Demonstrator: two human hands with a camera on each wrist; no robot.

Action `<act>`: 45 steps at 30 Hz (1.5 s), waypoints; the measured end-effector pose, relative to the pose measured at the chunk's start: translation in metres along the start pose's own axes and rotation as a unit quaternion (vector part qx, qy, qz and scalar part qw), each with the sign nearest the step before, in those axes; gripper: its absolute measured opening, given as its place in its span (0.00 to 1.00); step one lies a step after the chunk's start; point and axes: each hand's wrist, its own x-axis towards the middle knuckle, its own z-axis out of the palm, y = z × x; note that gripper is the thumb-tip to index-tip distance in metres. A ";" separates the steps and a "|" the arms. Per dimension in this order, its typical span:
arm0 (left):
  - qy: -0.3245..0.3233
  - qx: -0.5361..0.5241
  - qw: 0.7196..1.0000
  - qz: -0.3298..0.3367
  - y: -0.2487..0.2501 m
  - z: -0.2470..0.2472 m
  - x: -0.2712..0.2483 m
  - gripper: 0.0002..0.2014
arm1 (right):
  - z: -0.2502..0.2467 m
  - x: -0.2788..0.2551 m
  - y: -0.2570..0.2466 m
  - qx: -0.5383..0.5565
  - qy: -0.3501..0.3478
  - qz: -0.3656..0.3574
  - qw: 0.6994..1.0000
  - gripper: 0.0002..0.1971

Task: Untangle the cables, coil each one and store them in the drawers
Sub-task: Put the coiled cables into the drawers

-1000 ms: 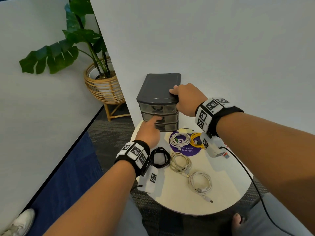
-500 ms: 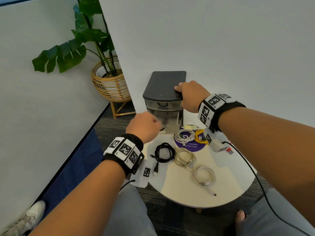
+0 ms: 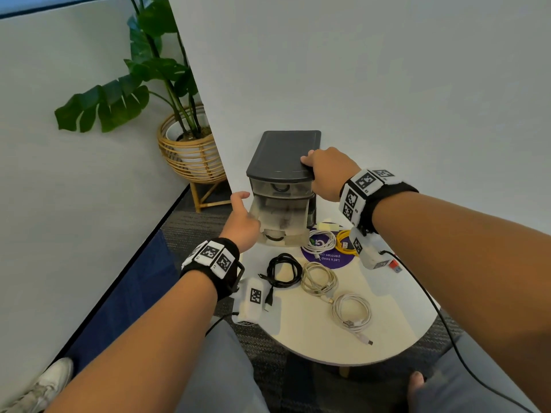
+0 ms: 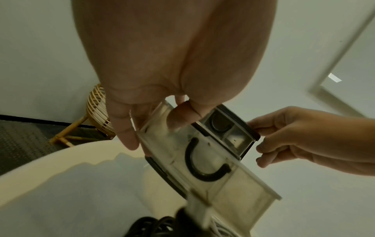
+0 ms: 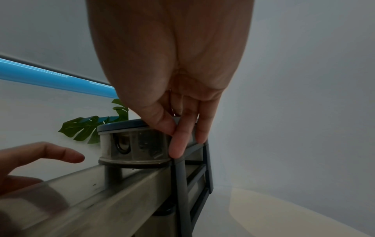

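Observation:
A dark grey drawer unit [image 3: 283,156] stands at the back of the round table [image 3: 313,338]. Its clear middle drawer [image 3: 280,216] is pulled far out. My left hand [image 3: 243,222] holds this drawer's left front corner, fingers curled at the wall and thumb raised. In the left wrist view the drawer [image 4: 233,189] shows its black U-shaped handle. My right hand [image 3: 328,174] grips the unit's top right front corner. Loose coils lie on the table: black [image 3: 283,271], beige [image 3: 319,278], white [image 3: 351,312], a second white one [image 3: 320,241] and yellow [image 3: 346,244].
A white partition wall rises right behind the unit. A potted plant in a wicker basket [image 3: 190,150] stands on the floor to the left. A purple sticker [image 3: 328,259] lies under two coils. My knees are under the table's near edge.
The middle drawer was shut a second ago with my left finger at its handle; it is now pulled out, and my left hand has moved to its left side. My right hand stayed on the unit.

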 end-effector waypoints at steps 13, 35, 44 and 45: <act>-0.018 0.009 0.997 0.072 0.001 -0.009 -0.001 0.54 | -0.003 -0.004 -0.003 0.003 -0.003 0.005 1.000 0.21; 0.056 0.074 0.981 0.172 0.003 -0.001 0.019 0.29 | -0.016 -0.019 0.009 0.136 0.095 0.039 0.985 0.20; 0.005 0.041 0.982 0.182 -0.002 -0.007 0.019 0.52 | 0.067 -0.031 0.034 0.077 -0.191 0.141 0.968 0.11; 0.007 0.023 0.984 0.178 -0.003 -0.007 0.019 0.52 | 0.074 -0.031 0.032 0.068 -0.191 0.140 0.969 0.12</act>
